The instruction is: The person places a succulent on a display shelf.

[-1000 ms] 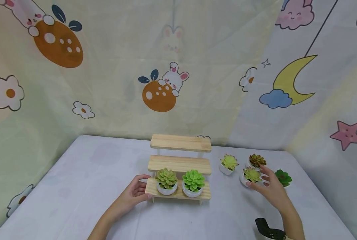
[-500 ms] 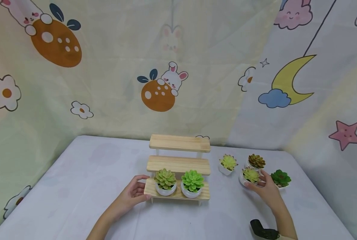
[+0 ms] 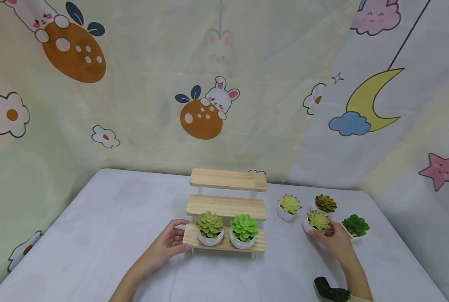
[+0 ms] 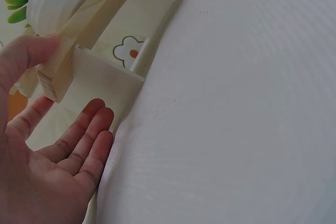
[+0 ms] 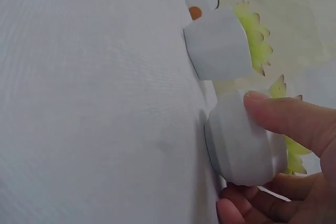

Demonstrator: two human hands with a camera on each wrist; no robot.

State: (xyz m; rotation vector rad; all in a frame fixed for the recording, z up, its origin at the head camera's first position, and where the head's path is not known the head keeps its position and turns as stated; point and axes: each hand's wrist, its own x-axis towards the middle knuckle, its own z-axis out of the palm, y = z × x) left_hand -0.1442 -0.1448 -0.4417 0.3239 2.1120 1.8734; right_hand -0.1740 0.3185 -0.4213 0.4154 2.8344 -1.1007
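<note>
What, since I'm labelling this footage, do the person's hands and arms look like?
The left hand and right hand are bare: no gloves or rings show. The left forearm is uncovered as far as it shows. By the right forearm sits a black bent piece, next to a pale edge that could be strap or sleeve.

I have the right hand (image 5: 321, 182) gripping a white pot (image 5: 241, 145) of yellow-green leaves (image 5: 295, 164). A second pot (image 5: 219, 45) stands nearby, toward the edge of the table (image 5: 105, 103)
</note>
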